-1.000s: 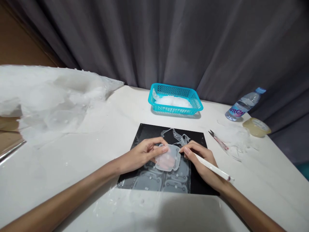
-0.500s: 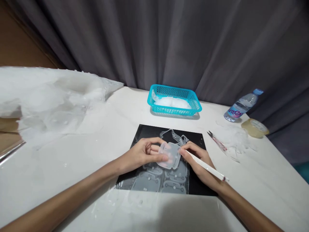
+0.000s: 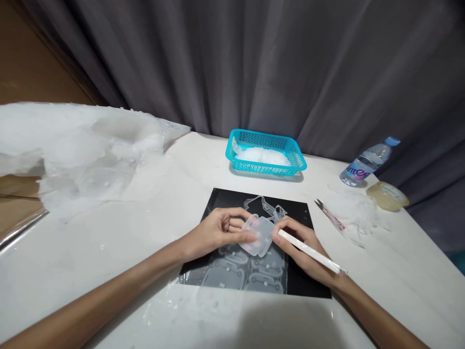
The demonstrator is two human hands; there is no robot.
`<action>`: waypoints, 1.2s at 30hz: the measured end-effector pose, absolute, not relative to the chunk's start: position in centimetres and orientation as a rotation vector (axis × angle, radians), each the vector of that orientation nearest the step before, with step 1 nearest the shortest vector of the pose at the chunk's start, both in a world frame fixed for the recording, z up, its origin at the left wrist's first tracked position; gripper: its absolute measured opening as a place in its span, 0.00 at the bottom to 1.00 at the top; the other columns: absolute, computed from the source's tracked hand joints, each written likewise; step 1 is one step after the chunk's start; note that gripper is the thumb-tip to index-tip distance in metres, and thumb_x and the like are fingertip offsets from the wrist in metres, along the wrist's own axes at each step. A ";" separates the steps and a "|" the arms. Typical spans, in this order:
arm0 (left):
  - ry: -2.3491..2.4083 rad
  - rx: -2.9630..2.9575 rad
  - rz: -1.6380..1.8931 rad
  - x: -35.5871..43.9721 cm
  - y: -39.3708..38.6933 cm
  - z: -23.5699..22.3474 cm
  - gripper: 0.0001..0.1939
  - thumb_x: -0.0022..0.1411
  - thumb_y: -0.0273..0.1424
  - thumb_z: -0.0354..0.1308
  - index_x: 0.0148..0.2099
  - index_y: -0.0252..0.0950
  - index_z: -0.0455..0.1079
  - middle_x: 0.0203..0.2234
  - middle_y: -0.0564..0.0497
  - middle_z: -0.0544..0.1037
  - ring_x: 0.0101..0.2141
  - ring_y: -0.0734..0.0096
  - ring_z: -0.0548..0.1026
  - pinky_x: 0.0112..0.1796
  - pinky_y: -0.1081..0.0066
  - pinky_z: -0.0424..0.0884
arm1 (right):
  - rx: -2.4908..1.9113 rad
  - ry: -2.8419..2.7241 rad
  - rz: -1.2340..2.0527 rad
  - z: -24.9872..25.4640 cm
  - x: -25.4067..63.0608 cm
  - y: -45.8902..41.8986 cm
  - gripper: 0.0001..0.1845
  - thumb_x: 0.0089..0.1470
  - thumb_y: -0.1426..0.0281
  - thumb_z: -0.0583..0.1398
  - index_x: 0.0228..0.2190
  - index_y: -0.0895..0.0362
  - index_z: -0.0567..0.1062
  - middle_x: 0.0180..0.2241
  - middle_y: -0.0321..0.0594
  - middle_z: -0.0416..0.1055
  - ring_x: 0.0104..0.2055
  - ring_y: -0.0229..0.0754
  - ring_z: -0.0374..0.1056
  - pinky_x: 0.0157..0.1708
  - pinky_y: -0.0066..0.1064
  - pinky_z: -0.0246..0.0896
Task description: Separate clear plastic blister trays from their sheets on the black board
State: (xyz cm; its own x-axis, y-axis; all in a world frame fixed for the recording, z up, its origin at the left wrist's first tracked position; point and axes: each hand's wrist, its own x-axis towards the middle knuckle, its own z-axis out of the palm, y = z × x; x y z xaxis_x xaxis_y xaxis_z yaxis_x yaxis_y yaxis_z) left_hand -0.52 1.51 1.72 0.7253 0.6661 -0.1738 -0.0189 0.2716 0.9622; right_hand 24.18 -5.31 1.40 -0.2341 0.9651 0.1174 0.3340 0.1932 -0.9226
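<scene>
A small translucent plastic piece (image 3: 258, 238) with rounded corners is pinched between the thumb and fingers of my left hand (image 3: 221, 230). My right hand (image 3: 298, 242) grips a white pen-like tool (image 3: 312, 252), its front end at the piece's right edge. Whether that tip touches the plastic is hidden by my fingers. Below both hands lies a black board (image 3: 307, 286). On it rests a clear sheet (image 3: 227, 277) holding several similar rounded pieces. Thin clear plastic scraps (image 3: 267, 206) curl on the board just behind my hands.
A turquoise basket (image 3: 267, 169) with white fluff stands behind the board. To the right are small scissors (image 3: 329, 214), white fluffy scraps (image 3: 358, 211), a water bottle (image 3: 370, 162) and a yellowish tape roll (image 3: 388, 196). A big bag of white fluff (image 3: 90, 150) fills the left.
The whole view has shifted slightly, so things appear a little further right. Both hands keep their holds, and the plastic piece is tilted a bit differently.
</scene>
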 end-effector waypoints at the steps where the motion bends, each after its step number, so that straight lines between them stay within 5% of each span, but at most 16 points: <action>1: 0.638 1.231 0.512 -0.5 1.5 1.7 0.16 0.62 0.32 0.71 0.49 0.33 0.75 0.37 0.46 0.87 0.38 0.66 0.85 0.42 0.69 0.79 | -1.236 -1.722 1.043 1.4 24.2 -5.3 0.09 0.66 0.63 0.61 0.35 0.54 0.75 0.33 0.36 0.70 0.33 0.39 0.64 0.33 0.30 0.58; 8: 0.702 1.294 0.622 0.0 1.1 1.9 0.14 0.64 0.34 0.70 0.48 0.35 0.73 0.33 0.51 0.84 0.34 0.73 0.81 0.37 0.75 0.74 | -1.176 -1.807 0.969 1.2 24.4 -5.1 0.09 0.64 0.67 0.61 0.31 0.55 0.72 0.31 0.34 0.66 0.32 0.38 0.63 0.34 0.30 0.57; 20: 0.713 1.423 0.540 0.3 0.8 2.4 0.15 0.67 0.36 0.65 0.54 0.39 0.78 0.46 0.47 0.84 0.46 0.65 0.79 0.46 0.68 0.72 | -1.191 -1.610 0.918 0.5 23.9 -4.8 0.08 0.66 0.63 0.61 0.40 0.53 0.79 0.37 0.38 0.72 0.37 0.41 0.69 0.34 0.30 0.62; 36: 0.726 1.449 0.512 0.5 0.6 2.2 0.16 0.68 0.38 0.64 0.55 0.38 0.74 0.36 0.51 0.81 0.36 0.70 0.76 0.39 0.70 0.69 | -1.176 -1.635 0.841 1.1 23.5 -5.2 0.07 0.66 0.65 0.61 0.36 0.54 0.78 0.33 0.37 0.71 0.34 0.40 0.68 0.32 0.31 0.60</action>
State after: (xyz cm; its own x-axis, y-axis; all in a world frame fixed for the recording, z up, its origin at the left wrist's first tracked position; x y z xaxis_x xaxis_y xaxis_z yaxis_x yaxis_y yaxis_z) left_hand 0.46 0.60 2.20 0.6916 0.7098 -0.1335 0.1119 0.0773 0.9907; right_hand 23.54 -5.18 1.07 -0.1175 0.9508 0.2865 0.3197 0.3094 -0.8956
